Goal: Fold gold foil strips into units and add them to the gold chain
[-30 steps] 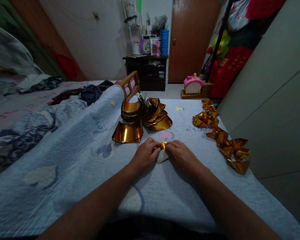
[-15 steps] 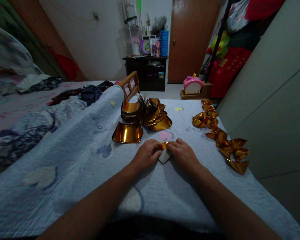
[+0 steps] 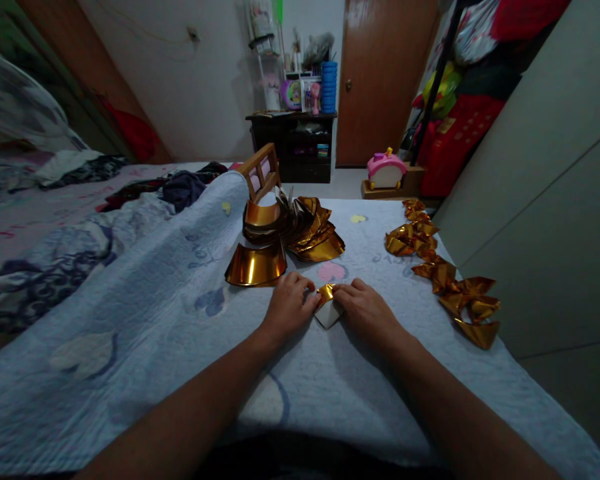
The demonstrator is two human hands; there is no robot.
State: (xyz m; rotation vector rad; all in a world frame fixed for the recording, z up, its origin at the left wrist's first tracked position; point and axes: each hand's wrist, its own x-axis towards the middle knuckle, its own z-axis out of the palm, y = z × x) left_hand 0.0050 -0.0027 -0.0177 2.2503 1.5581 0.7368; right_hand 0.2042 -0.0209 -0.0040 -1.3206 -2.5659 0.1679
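Note:
A partly folded sheet of gold foil paper (image 3: 328, 315), white on its near face and gold at the top, lies on the bed cover between my hands. My left hand (image 3: 291, 303) is at its left edge, the thumb against the paper and the fingers curled above it. My right hand (image 3: 364, 303) presses and grips the right side, fingertips on the gold part. Beyond them lie a stack of gold foil sheets (image 3: 256, 265) and a fanned pile of more sheets (image 3: 320, 243). Folded gold foil pieces (image 3: 473, 300) run along the right side.
The light blue quilted cover (image 3: 170, 373) is rumpled and raised on the left. A small wooden frame (image 3: 261, 170) stands behind the sheets. Farther off are a dark cabinet (image 3: 293, 150), a pink toy (image 3: 386, 172) and a wooden door (image 3: 385, 80). A pale wardrobe (image 3: 545, 220) borders the right.
My left hand has shifted slightly left and its fingers have lifted, so more of the paper's gold part shows. My right hand stays nearly where it was.

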